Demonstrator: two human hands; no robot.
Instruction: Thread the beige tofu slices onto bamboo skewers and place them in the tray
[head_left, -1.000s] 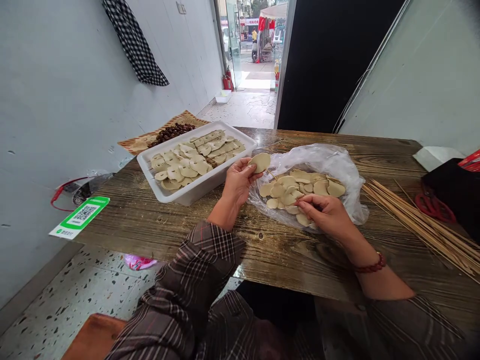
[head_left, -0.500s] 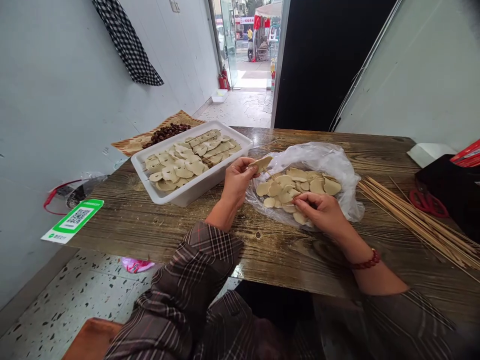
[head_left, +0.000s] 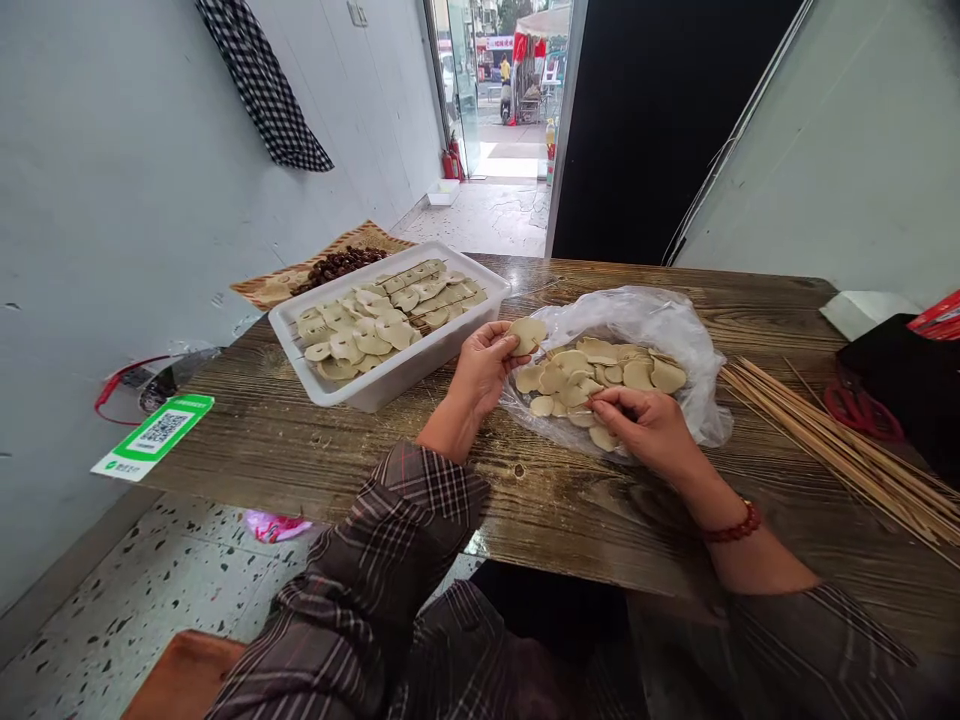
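Note:
Between the thumb and fingers of my left hand [head_left: 481,368] is a thin, pale beige round slice [head_left: 529,336], tilted with its flat face toward me. My right hand [head_left: 646,428] pinches the end of a thin bamboo skewer, mostly hidden against the slices; its tip points up and left toward the slice. Under and between my hands, a clear plastic bag [head_left: 667,325] lies spread with a heap of loose slices [head_left: 637,374]. Left of my left hand stands a white tray [head_left: 360,393] filled with skewered slices [head_left: 367,330].
A bundle of bamboo skewers [head_left: 840,440] lies at the right, beside red-handled scissors [head_left: 862,412] and a black box [head_left: 885,350]. Dark reddish-brown pieces [head_left: 349,262] sit on a patterned mat [head_left: 262,290] behind the tray. A green QR card [head_left: 154,437] is at the table's left edge.
My left hand has turned the slice, so its face shows more fully now. My right hand stays nearly in place. The whole view has shifted slightly.

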